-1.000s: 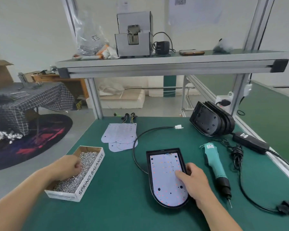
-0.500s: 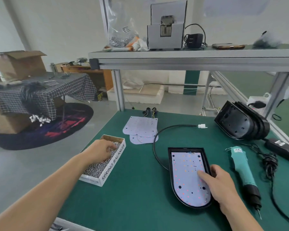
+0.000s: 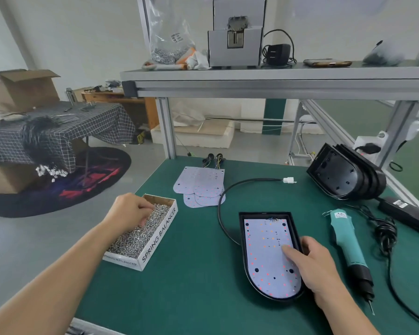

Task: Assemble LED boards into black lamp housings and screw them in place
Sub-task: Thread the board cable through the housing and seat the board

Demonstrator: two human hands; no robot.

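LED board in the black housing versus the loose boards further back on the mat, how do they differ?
The seated LED board lies alone inside a black housing; the loose boards lie bare on the green mat, overlapping in a pile. The right hand presses a finger on the seated LED board; nothing touches the loose boards. Both are pale, rounded at the near end and dotted with small LEDs.

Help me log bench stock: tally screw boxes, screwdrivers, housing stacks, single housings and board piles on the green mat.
Screw box: 1
Screwdriver: 1
Housing stack: 1
Single housing, LED board inside: 1
Loose board pile: 1
Total: 5
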